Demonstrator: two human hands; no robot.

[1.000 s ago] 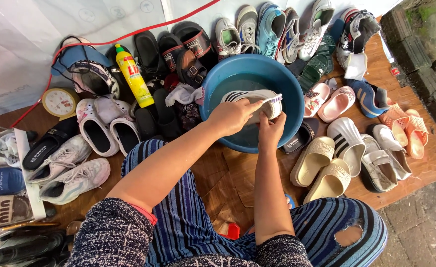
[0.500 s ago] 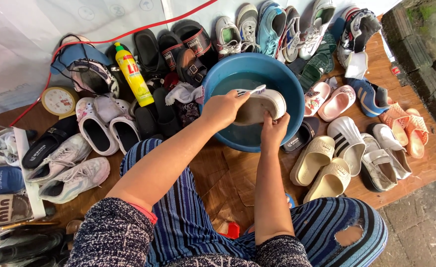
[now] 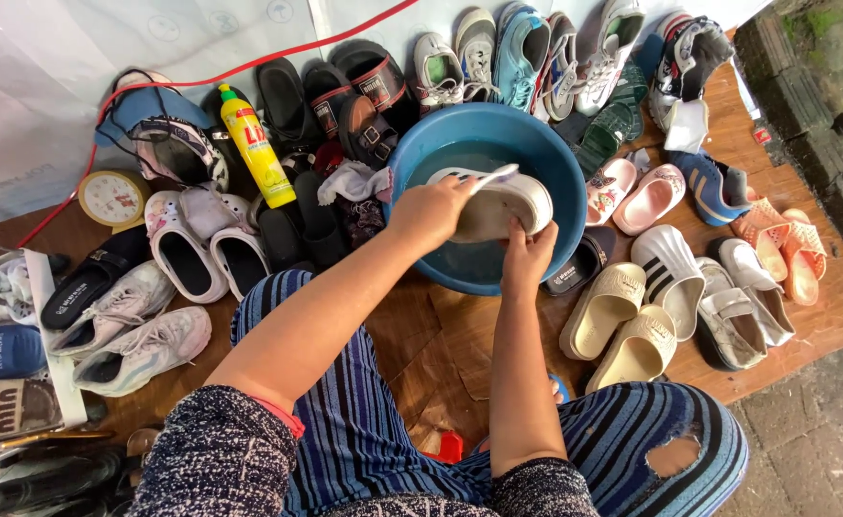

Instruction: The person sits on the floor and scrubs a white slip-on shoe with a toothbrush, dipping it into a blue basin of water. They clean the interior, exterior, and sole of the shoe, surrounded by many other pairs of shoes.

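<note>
- We see our left hand (image 3: 428, 213) closed around a small white brush (image 3: 490, 177), its bristles laid against the top edge of a white shoe (image 3: 503, 203)
- Our right hand (image 3: 529, 257) grips that shoe from below, fingers wrapped over its near edge, holding it tilted above the water
- The shoe sits inside the blue basin (image 3: 548, 158), at about the centre of it, with shallow water under it
- We judge the scrubbing of this shoe to be under way: the brush is on it, and the shoe is not yet out of the basin
- A yellow bottle (image 3: 254, 144) stands at ten o'clock from the basin, well apart from both hands
- Around the basin lie many shoes: cream slides (image 3: 621, 321) at five o'clock, pink slip-ons (image 3: 632, 190) at three o'clock, white sneakers (image 3: 134, 325) at eight o'clock
- Whether those pairs are already washed we cannot tell; much may be left
</note>
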